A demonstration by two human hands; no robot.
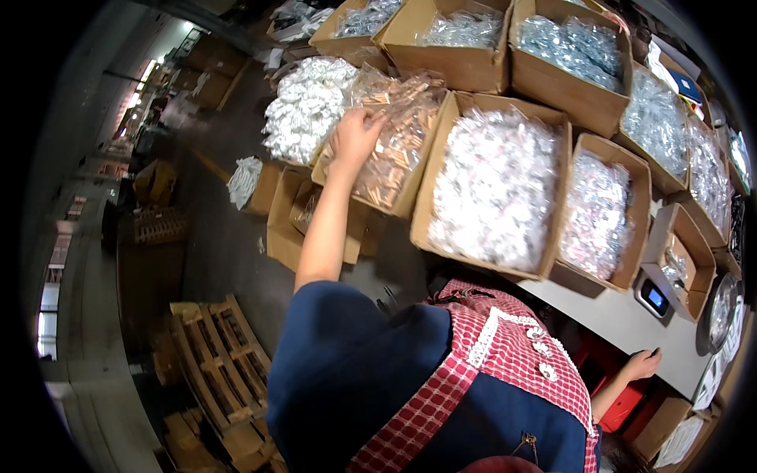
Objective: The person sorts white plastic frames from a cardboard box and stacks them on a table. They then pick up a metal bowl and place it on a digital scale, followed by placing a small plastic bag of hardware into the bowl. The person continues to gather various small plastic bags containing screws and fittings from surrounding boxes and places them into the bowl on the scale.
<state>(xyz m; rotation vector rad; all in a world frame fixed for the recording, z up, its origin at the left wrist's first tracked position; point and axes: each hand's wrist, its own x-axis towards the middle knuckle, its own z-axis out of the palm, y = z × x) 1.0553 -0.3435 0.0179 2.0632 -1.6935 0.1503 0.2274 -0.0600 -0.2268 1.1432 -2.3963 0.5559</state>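
My left hand (356, 140) reaches out to the left side of a carton filled with clear plastic bags of copper-coloured pieces (402, 146). Its fingers are bent and closed on the plastic of a bag there. Just left of it is a heap of bagged white pieces (307, 102). Far to the right, my right hand (643, 364) is by the front edge of the grey table (615, 319). Its fingers are curled together; a small dark spot shows at their tips, too small to name.
Open cartons of small bagged parts surround me, among them a large carton of white-and-clear packets (497, 189) and a narrower one (597, 209). A small device with a lit screen (654, 298) sits on the table. Wooden pallets (225, 370) lie at lower left.
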